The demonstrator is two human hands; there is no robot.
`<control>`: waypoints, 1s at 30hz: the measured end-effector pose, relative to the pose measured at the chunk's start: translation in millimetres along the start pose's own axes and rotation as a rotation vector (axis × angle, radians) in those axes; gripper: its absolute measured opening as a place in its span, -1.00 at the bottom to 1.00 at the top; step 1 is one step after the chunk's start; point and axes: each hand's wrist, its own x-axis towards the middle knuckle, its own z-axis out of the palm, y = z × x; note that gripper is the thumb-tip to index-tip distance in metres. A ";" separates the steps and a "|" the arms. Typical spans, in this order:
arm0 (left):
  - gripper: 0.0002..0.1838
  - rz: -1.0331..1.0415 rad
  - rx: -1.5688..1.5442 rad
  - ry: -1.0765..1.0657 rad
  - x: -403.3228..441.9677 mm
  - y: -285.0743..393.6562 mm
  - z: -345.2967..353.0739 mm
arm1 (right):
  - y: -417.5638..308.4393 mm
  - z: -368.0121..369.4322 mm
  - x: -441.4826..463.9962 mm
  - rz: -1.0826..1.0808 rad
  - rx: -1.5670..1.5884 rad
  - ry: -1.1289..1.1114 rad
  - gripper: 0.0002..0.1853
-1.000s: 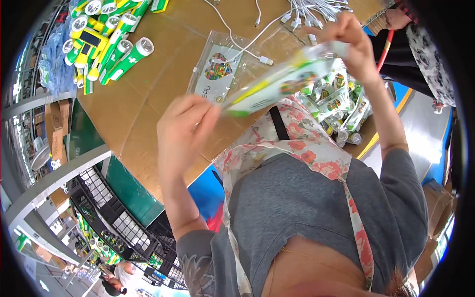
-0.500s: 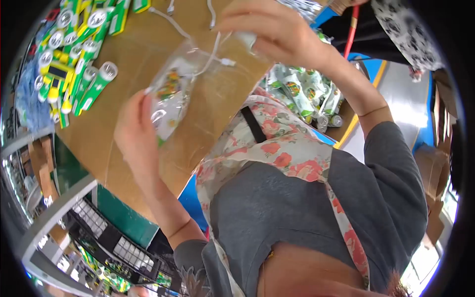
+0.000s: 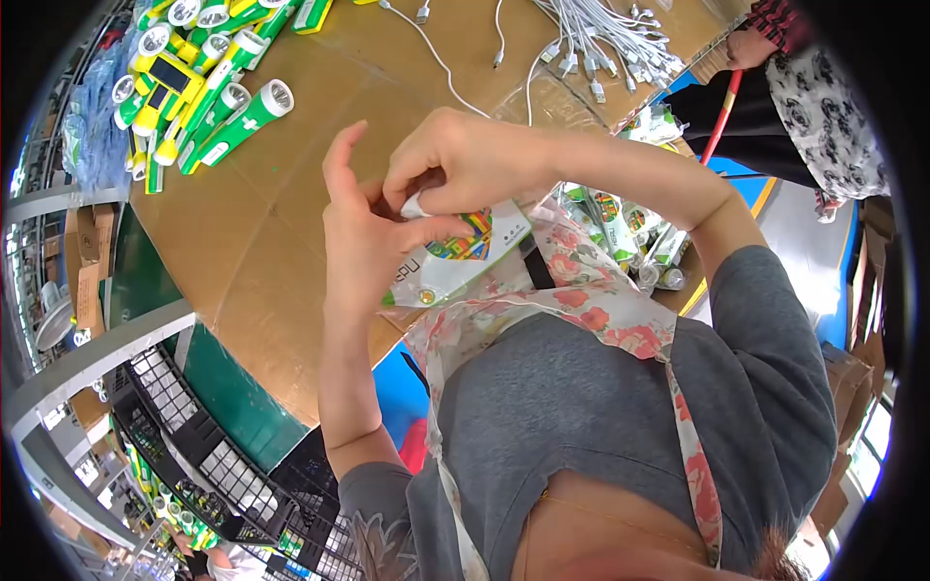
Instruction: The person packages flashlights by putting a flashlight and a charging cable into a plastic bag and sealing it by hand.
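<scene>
My left hand (image 3: 363, 237) holds a clear plastic bag with a white printed card (image 3: 455, 269) in it, the thumb lying across its front. The card has a green edge and a multicoloured oval picture. The index finger of this hand sticks up, away from the bag. My right hand (image 3: 470, 165) meets the left at the bag's upper edge, its fingers closed in a pinch. A small white piece (image 3: 415, 205) shows between its fingertips; whether it is a folded cable end or part of the bag I cannot tell.
Green and yellow flashlights (image 3: 228, 121) lie piled at the upper left. White USB cables (image 3: 605, 48) are bunched at the top of the brown table (image 3: 291, 232). Bagged flashlights (image 3: 644, 232) fill a box at my right. Another person's hand (image 3: 751, 46) is at the upper right.
My hands, apart before, have come together at the bag. The bag has moved right and closer to my body, its card now turned sideways. The right hand has come down from the cables.
</scene>
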 end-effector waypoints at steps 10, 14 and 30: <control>-0.75 -0.017 0.203 -0.240 -42.1 -11.6 -35.0 | -19.5 -38.0 -17.7 -0.167 -0.401 -0.108 -0.87; -0.77 -0.247 -0.027 -0.032 -86.8 -42.2 -56.9 | 10.1 -68.7 -9.2 0.166 -0.282 -0.008 -0.85; -0.73 0.208 0.235 0.355 46.1 -51.1 -20.3 | 23.1 -8.0 31.9 -0.140 -0.589 0.113 -0.84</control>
